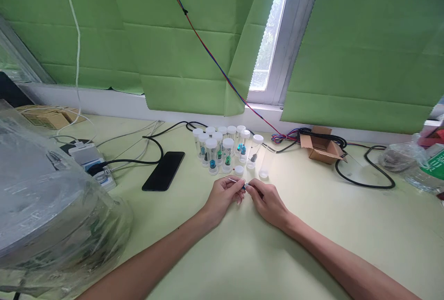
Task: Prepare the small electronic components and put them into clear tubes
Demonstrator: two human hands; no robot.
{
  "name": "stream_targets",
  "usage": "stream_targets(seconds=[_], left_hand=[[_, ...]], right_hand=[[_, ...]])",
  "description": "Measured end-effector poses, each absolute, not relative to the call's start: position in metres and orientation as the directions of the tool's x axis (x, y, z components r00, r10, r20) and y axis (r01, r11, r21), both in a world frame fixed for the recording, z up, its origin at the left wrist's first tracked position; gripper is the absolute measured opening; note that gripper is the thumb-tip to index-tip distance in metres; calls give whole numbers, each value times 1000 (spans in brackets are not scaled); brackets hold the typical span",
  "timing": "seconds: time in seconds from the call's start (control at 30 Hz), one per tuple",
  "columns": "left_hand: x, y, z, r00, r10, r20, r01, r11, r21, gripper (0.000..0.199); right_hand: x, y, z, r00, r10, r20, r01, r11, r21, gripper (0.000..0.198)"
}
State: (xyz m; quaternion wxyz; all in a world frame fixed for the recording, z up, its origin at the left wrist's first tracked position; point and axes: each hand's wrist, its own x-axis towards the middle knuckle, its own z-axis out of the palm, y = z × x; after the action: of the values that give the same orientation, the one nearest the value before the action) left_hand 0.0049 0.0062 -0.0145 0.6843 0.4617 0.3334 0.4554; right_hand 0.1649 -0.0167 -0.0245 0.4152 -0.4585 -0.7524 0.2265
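Note:
Just above the table, my left hand (225, 197) is closed in a pinch on a small blue-hubbed needle (245, 186). Its thin metal shaft points left, past my thumb. The fingertips of my right hand (267, 200) meet the hub end and pinch it from the other side; my fingers partly cover it. Close behind my hands lies a white cap (238, 170), and an uncapped clear tube (264, 169) is to its right. Several clear tubes with white caps (228, 156) stand grouped further back, holding small blue or green pieces. One capped tube (255, 152) holds a grey piece.
A black phone (163, 171) lies left of the tubes, near a power strip (104, 175) with cables. Plastic sheeting (62, 198) covers a bulky object at left. An open cardboard box (321, 150), black cable (367, 186) and a plastic bottle (425, 175) are at right.

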Motion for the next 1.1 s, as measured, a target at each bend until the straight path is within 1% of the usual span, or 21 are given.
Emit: stream_targets(seconds=[0.3, 0.4, 0.5, 0.6, 0.67, 0.77, 0.83, 0.9, 0.97, 1.03, 1.1], left_hand=[[4, 7, -16, 367, 930, -25, -315, 150, 937, 24], [4, 7, -16, 355, 935, -8, -310, 126, 942, 24], [4, 7, -14, 333, 943, 8, -310, 101, 946, 25], [3, 8, -10, 292, 956, 18, -279, 67, 958, 28], [3, 8, -7, 265, 964, 28, -223, 33, 974, 30], [3, 7, -4, 239, 970, 46, -118, -18, 993, 32], [3, 6, -3, 228, 971, 68, -46, -59, 997, 31], [3, 5, -3, 222, 970, 102, 34, -112, 993, 29], [3, 4, -4, 217, 967, 137, 107, -163, 981, 27], [2, 4, -4, 218, 963, 159, 164, -197, 967, 26], [1, 4, -4, 229, 958, 173, 204, -221, 954, 25]], right_hand=[[166, -16, -26, -245, 872, 425, 527, 487, -696, 31], [165, -15, -27, -218, 873, 437, 529, 482, -699, 32], [165, -16, -28, -162, 862, 481, 542, 485, -686, 37], [167, -18, -26, -51, 835, 548, 572, 474, -669, 38], [168, -19, -24, 77, 800, 595, 583, 448, -677, 32], [172, -16, -19, 301, 713, 634, 562, 404, -721, 20], [174, -13, -17, 411, 650, 639, 543, 389, -744, 15], [176, -9, -16, 461, 596, 657, 550, 389, -739, 19], [178, -6, -16, 468, 558, 685, 583, 387, -714, 28], [181, -2, -17, 450, 561, 695, 613, 372, -697, 40], [183, 2, -20, 425, 599, 678, 620, 353, -701, 49]])
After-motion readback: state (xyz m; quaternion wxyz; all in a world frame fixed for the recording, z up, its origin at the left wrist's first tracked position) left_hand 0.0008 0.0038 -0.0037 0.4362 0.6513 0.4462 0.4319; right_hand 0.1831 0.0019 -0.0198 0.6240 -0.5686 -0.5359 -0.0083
